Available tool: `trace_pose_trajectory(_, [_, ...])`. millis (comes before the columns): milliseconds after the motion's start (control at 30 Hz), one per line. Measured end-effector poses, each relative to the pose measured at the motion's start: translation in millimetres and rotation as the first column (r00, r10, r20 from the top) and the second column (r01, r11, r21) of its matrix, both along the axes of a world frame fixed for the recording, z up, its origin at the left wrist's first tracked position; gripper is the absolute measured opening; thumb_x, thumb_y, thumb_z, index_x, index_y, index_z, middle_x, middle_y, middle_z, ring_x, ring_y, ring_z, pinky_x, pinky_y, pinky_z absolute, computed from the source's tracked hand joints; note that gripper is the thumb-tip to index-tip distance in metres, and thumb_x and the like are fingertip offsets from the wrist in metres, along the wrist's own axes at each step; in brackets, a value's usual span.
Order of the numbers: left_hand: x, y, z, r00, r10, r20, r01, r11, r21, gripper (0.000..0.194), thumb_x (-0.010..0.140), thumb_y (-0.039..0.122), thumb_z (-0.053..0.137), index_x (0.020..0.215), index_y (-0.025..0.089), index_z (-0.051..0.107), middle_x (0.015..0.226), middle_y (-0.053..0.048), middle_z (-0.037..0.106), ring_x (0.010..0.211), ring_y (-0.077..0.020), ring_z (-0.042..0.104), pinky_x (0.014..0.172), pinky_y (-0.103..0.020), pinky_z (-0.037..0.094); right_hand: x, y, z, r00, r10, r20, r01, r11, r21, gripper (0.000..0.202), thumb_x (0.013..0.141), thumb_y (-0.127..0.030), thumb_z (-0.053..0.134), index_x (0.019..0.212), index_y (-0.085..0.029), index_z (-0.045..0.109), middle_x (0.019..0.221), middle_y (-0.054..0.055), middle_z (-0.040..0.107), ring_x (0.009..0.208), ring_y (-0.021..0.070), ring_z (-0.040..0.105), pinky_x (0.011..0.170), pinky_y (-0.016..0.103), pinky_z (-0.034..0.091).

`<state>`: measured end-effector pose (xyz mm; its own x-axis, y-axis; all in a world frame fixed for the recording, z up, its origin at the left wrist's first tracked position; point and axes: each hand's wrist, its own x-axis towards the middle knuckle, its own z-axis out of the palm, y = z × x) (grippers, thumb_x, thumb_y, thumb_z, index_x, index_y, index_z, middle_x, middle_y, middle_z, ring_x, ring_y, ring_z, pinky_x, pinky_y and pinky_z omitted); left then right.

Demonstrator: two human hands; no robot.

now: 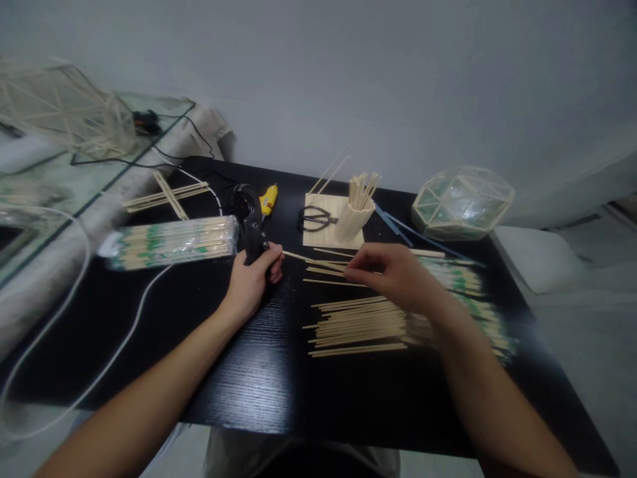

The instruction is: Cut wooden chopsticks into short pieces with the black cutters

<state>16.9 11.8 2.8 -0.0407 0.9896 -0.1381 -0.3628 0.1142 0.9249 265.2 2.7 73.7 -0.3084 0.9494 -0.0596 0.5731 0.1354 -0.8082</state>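
My left hand (255,275) is closed around the lower part of a black hand tool (253,229) with a curved head and round screws; its exact kind is unclear. A thin bamboo stick (313,259) runs between both hands, its left end at my left fingertips. My right hand (385,272) pinches the stick near its other end. Loose bamboo sticks (358,325) lie in a pile below my right hand, with several more just under the fingers. Behind them, black-handled scissors (316,219) rest on a pale wooden board (311,239), beside a stick-walled holder (354,222) full of upright sticks.
A yellow glue gun (269,199) lies behind the black tool. Left are a wrapped stick bundle (174,242), joined sticks (169,196) and a white cable (134,318). More packaged sticks (482,318) and a faceted stick-framed form (462,202) stand right. A glass-topped table (149,106) adjoins.
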Motion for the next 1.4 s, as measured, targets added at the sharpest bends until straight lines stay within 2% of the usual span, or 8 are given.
trace_pose_trajectory(167, [2, -7, -3.1, 0.955, -0.106, -0.277, 0.128, 0.99, 0.061, 0.028, 0.08, 0.04, 0.077, 0.074, 0.017, 0.063, 0.057, 0.004, 0.051, 0.053, -0.0097, 0.045, 0.051, -0.024, 0.035, -21, -10, -10.8, 0.988, 0.14, 0.063, -0.142, 0.989, 0.03, 0.005, 0.093, -0.021, 0.07, 0.09, -0.018, 0.074, 0.079, 0.002, 0.076, 0.072, 0.016, 0.069, 0.068, 0.028, 0.048])
trace_pose_trajectory(333, [7, -18, -3.2, 0.848, -0.204, -0.49, 0.29, 0.951, 0.106, 0.03, 0.087, 0.044, 0.07, 0.076, 0.016, 0.065, 0.059, 0.004, 0.05, 0.056, -0.0105, 0.043, 0.056, -0.024, 0.036, -41, -15, -28.5, 0.992, 0.125, -0.008, -0.123, 0.986, 0.112, 0.006, 0.095, -0.017, 0.067, 0.095, -0.017, 0.073, 0.084, 0.003, 0.076, 0.073, 0.0158, 0.067, 0.067, 0.027, 0.046])
trace_pose_trajectory(500, [2, -18, -3.7, 0.778, -0.136, -0.613, 0.298, 0.939, 0.17, 0.032, 0.095, 0.046, 0.062, 0.083, 0.017, 0.065, 0.068, 0.003, 0.052, 0.064, -0.0118, 0.046, 0.061, -0.024, 0.037, -44, -13, -37.7, 0.985, 0.059, -0.16, -0.037, 0.99, 0.137, 0.01, 0.096, -0.022, 0.066, 0.099, -0.017, 0.074, 0.084, 0.003, 0.076, 0.07, 0.0146, 0.064, 0.065, 0.027, 0.046])
trace_pose_trajectory(633, [-4, -15, -1.3, 0.684, -0.06, -0.727, 0.308, 0.927, 0.213, 0.03, 0.098, 0.045, 0.058, 0.085, 0.018, 0.063, 0.072, 0.003, 0.055, 0.067, -0.0124, 0.049, 0.063, -0.024, 0.038, -41, -10, -34.5, 0.949, -0.055, -0.31, 0.097, 0.988, 0.121, 0.015, 0.096, -0.032, 0.068, 0.098, -0.018, 0.074, 0.079, 0.001, 0.073, 0.066, 0.0145, 0.063, 0.063, 0.027, 0.047])
trace_pose_trajectory(733, [-6, -15, -0.5, 0.599, -0.042, -0.8, 0.338, 0.919, 0.204, 0.025, 0.097, 0.041, 0.059, 0.089, 0.018, 0.063, 0.076, 0.002, 0.06, 0.069, -0.0131, 0.053, 0.067, -0.024, 0.039, -41, -10, -29.9, 0.908, -0.086, -0.409, 0.145, 0.983, 0.115, 0.016, 0.095, -0.035, 0.069, 0.094, -0.019, 0.073, 0.076, 0.0, 0.071, 0.067, 0.0147, 0.064, 0.064, 0.027, 0.05])
trace_pose_trajectory(900, [-4, -17, -1.4, 0.491, -0.022, -0.871, 0.374, 0.908, 0.188, 0.014, 0.093, 0.032, 0.061, 0.1, 0.02, 0.065, 0.084, -0.001, 0.068, 0.072, -0.0163, 0.059, 0.07, -0.026, 0.042, -41, -13, -24.5, 0.9, -0.093, -0.427, 0.168, 0.976, 0.141, 0.017, 0.094, -0.036, 0.07, 0.091, -0.02, 0.074, 0.074, 0.0, 0.069, 0.068, 0.0153, 0.064, 0.065, 0.028, 0.051])
trace_pose_trajectory(1033, [-4, -17, -1.1, 0.466, 0.001, -0.885, 0.389, 0.898, 0.206, 0.014, 0.092, 0.029, 0.062, 0.102, 0.02, 0.065, 0.088, -0.003, 0.071, 0.075, -0.0184, 0.062, 0.071, -0.027, 0.043, -41, -13, -23.6, 0.91, -0.083, -0.406, 0.161, 0.974, 0.161, 0.015, 0.094, -0.033, 0.069, 0.086, -0.021, 0.072, 0.074, 0.0, 0.069, 0.069, 0.0153, 0.063, 0.065, 0.028, 0.051])
trace_pose_trajectory(1400, [-4, -18, -1.7, 0.467, -0.011, -0.884, 0.391, 0.9, 0.195, 0.012, 0.09, 0.029, 0.064, 0.098, 0.021, 0.065, 0.084, -0.002, 0.07, 0.071, -0.0179, 0.061, 0.067, -0.026, 0.041, -41, -14, -22.1, 0.921, -0.056, -0.385, 0.131, 0.977, 0.17, 0.015, 0.095, -0.027, 0.065, 0.082, -0.021, 0.068, 0.072, -0.001, 0.067, 0.067, 0.0139, 0.06, 0.064, 0.027, 0.048])
